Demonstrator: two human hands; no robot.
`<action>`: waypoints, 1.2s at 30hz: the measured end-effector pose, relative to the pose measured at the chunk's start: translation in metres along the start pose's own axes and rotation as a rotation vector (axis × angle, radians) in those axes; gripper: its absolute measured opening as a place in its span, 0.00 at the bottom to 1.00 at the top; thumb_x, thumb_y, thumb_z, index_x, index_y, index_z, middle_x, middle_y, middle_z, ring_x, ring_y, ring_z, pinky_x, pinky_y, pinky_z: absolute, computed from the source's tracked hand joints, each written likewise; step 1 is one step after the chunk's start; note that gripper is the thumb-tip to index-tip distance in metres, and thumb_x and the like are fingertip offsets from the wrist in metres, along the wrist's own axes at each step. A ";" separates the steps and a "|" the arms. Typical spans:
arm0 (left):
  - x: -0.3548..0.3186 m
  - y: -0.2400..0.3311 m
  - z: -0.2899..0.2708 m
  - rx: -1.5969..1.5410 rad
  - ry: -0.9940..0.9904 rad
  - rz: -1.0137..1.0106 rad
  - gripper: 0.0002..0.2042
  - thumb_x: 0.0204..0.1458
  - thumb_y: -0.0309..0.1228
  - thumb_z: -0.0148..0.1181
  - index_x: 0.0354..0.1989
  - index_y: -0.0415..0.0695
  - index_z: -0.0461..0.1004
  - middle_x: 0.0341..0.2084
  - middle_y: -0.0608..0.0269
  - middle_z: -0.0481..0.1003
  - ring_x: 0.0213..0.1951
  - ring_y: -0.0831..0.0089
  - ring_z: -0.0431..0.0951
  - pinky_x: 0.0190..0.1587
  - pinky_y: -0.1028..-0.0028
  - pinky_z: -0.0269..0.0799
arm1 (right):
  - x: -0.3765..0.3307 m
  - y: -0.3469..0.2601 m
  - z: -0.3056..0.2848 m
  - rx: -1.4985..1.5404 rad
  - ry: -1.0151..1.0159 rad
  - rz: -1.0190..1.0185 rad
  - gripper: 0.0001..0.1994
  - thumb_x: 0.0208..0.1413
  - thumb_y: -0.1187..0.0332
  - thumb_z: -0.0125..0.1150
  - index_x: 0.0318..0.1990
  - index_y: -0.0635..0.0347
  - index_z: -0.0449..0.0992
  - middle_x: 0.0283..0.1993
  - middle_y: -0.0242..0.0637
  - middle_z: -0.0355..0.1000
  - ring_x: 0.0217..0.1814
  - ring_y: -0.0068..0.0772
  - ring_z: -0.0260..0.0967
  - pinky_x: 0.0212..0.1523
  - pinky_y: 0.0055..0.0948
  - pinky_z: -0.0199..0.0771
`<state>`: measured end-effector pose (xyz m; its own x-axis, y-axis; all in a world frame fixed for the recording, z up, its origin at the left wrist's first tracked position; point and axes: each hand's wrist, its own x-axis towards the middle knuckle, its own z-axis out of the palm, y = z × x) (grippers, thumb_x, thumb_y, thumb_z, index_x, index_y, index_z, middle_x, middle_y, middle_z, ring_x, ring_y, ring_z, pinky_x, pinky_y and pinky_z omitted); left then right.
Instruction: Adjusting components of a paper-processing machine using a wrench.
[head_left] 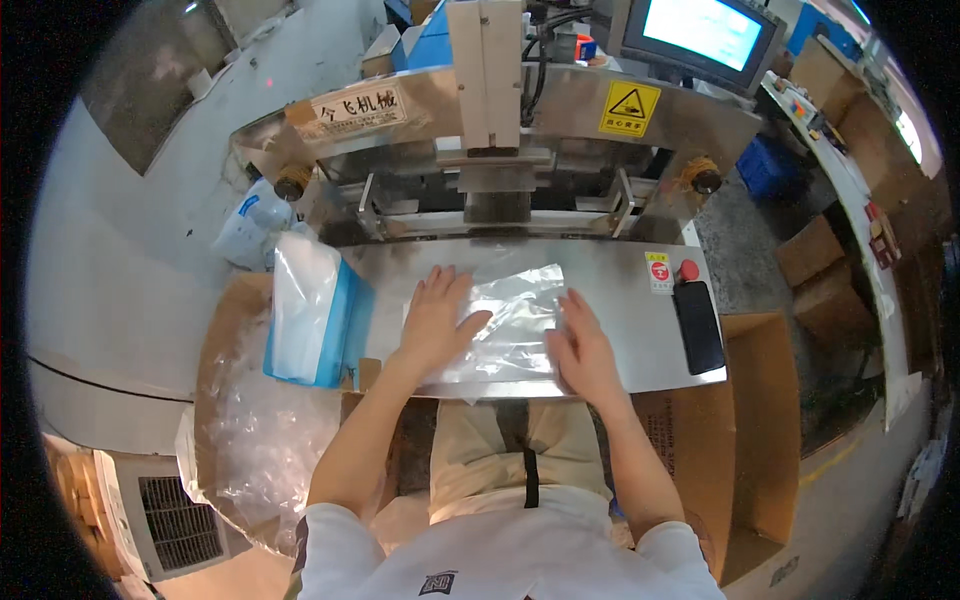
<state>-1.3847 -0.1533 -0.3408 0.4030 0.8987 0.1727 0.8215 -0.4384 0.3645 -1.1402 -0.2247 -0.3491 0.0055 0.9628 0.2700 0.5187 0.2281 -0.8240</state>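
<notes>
A shiny, clear plastic bag (515, 325) lies flat on the metal worktable (640, 345) in front of me. My left hand (440, 312) rests on its left part, fingers stretched out and thumb apart, palm down. At the bag's right edge is my right hand (585, 350), with its thumb and fingers apart and slightly blurred. Whether its fingertips touch the bag I cannot tell. Neither hand grips anything. To the left of my left hand stands a blue box (352, 325) with a stack of clear plastic bags (303, 310) leaning in it.
Behind the table rises a machine with a metal crossbeam (560, 105) and a dark slot. A black phone (699, 327) and a red button (687, 270) sit at the table's right end. Cardboard boxes flank me, the left one (225, 340) full of clear plastic. A monitor (705, 35) is lit.
</notes>
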 end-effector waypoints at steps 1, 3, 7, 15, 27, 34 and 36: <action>-0.002 -0.002 -0.004 -0.053 0.071 -0.003 0.30 0.52 0.44 0.61 0.59 0.37 0.65 0.60 0.38 0.63 0.64 0.40 0.58 0.65 0.51 0.53 | 0.001 0.007 -0.004 -0.028 0.033 -0.017 0.22 0.57 0.67 0.59 0.58 0.65 0.68 0.65 0.60 0.60 0.65 0.59 0.60 0.60 0.40 0.66; -0.008 -0.002 -0.014 -0.108 0.137 -0.015 0.29 0.52 0.42 0.61 0.58 0.37 0.66 0.60 0.38 0.63 0.63 0.39 0.59 0.65 0.51 0.54 | 0.000 0.019 -0.013 -0.065 0.092 0.000 0.21 0.56 0.68 0.59 0.56 0.66 0.69 0.64 0.57 0.61 0.64 0.58 0.61 0.60 0.40 0.66; -0.016 -0.001 -0.019 -0.255 0.148 -0.044 0.26 0.53 0.41 0.62 0.56 0.36 0.69 0.59 0.38 0.65 0.63 0.39 0.59 0.65 0.51 0.55 | -0.005 0.042 -0.020 -0.157 0.157 -0.088 0.18 0.55 0.70 0.60 0.52 0.67 0.71 0.62 0.56 0.64 0.62 0.57 0.64 0.60 0.41 0.66; -0.029 -0.006 0.014 -0.049 0.122 -0.006 0.28 0.54 0.48 0.58 0.56 0.38 0.69 0.59 0.39 0.64 0.64 0.42 0.59 0.65 0.46 0.50 | -0.006 0.043 -0.012 -0.166 0.131 -0.106 0.15 0.56 0.73 0.58 0.50 0.67 0.73 0.61 0.52 0.66 0.62 0.51 0.65 0.60 0.36 0.65; -0.033 -0.018 0.016 -0.311 0.489 0.048 0.26 0.51 0.43 0.63 0.54 0.38 0.69 0.55 0.44 0.67 0.59 0.45 0.64 0.64 0.49 0.54 | -0.001 0.028 0.005 -0.430 0.035 -0.098 0.13 0.58 0.72 0.56 0.49 0.68 0.73 0.58 0.51 0.67 0.61 0.53 0.64 0.62 0.39 0.63; -0.052 -0.038 0.003 -0.726 0.800 0.176 0.14 0.44 0.33 0.66 0.39 0.41 0.78 0.36 0.57 0.77 0.39 0.56 0.76 0.41 0.63 0.73 | 0.001 0.024 0.017 -0.579 -0.002 -0.103 0.14 0.62 0.71 0.49 0.51 0.68 0.71 0.58 0.51 0.67 0.61 0.51 0.64 0.62 0.39 0.62; -0.057 -0.046 0.006 -0.833 0.838 0.161 0.12 0.44 0.31 0.64 0.37 0.41 0.78 0.34 0.56 0.78 0.37 0.56 0.76 0.39 0.64 0.73 | 0.001 0.024 0.021 -0.610 0.005 -0.089 0.14 0.63 0.70 0.48 0.52 0.68 0.71 0.59 0.50 0.67 0.60 0.51 0.64 0.62 0.39 0.62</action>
<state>-1.4432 -0.1845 -0.3733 -0.1658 0.6927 0.7020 0.1463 -0.6867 0.7121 -1.1458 -0.2148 -0.3792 -0.0567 0.9430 0.3279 0.9130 0.1819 -0.3652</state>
